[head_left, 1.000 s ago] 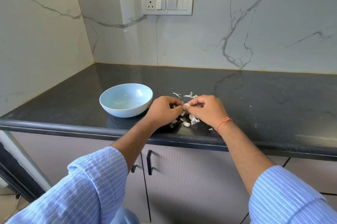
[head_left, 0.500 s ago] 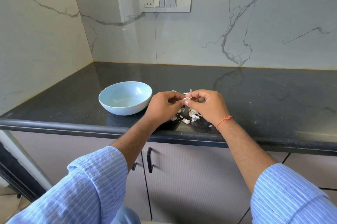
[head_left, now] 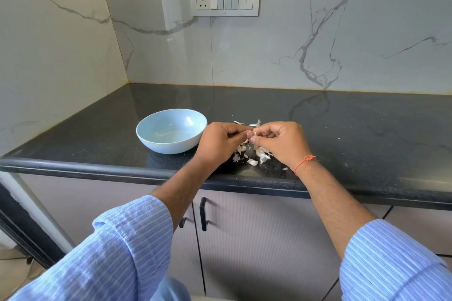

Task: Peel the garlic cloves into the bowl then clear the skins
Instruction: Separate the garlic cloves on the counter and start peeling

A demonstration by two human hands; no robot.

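Hiding most of garlic clove (head_left: 254, 133): left hand (head_left: 221, 143) & right hand (head_left: 281, 141) fingertips.

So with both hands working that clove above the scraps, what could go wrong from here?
The garlic clove is pinched between the left hand and right hand over the pile of skins and cloves, not over the bowl; if dropped, it could mix in. Loose skins lie close to the counter edge and may fall off.

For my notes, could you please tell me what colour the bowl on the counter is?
The bowl is pale blue, inside and out, seen best in the head view.
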